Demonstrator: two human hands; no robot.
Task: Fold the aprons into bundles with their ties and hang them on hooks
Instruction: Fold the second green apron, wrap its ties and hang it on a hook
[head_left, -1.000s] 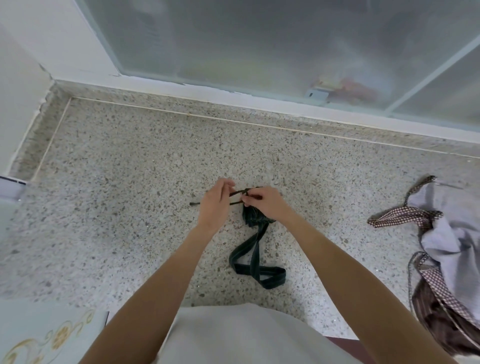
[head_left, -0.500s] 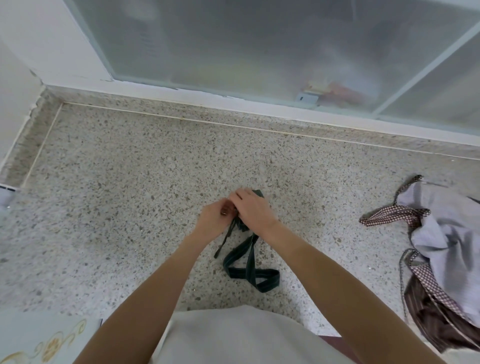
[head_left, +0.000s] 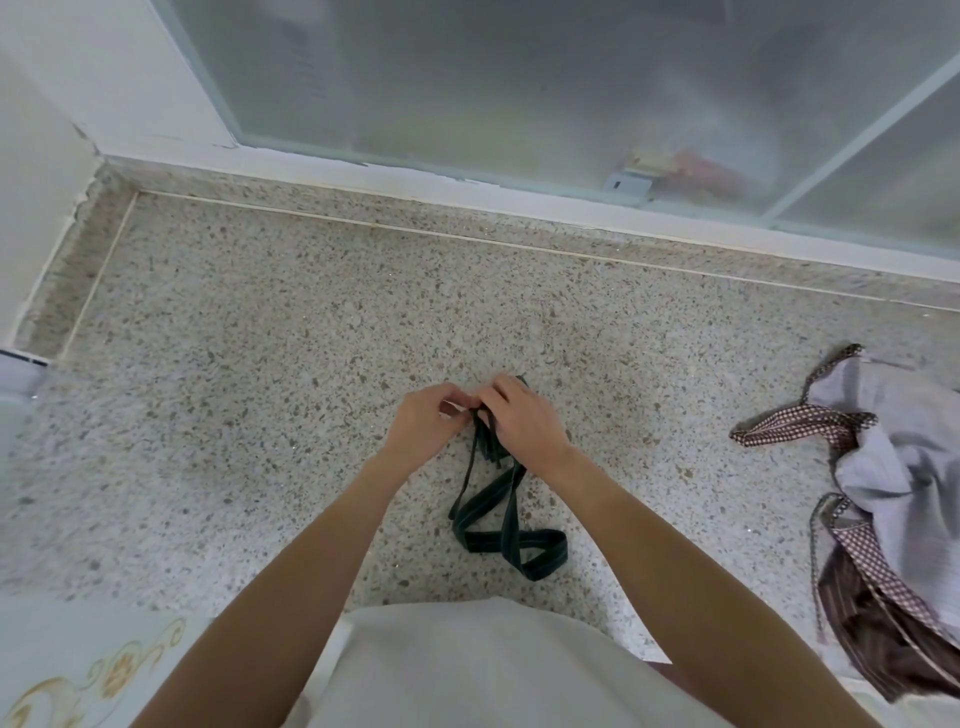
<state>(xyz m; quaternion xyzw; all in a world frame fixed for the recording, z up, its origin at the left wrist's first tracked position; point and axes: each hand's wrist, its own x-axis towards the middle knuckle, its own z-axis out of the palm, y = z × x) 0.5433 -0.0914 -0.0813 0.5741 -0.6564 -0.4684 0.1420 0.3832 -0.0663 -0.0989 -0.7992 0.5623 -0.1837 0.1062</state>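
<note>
A dark green apron bundle lies on the speckled counter, mostly hidden under my hands. Its wide strap loops toward me on the counter. My left hand pinches a thin tie end at the top of the bundle. My right hand covers the bundle, its fingers curled round the ties, fingertips meeting the left hand's.
A heap of other aprons, grey and brown with checked ties, lies at the right edge of the counter. A frosted sliding window runs along the back. A white wall closes the left side.
The thin ties, stretched out to the left a second ago, are now drawn in against the bundle. My hands have come together over it.
</note>
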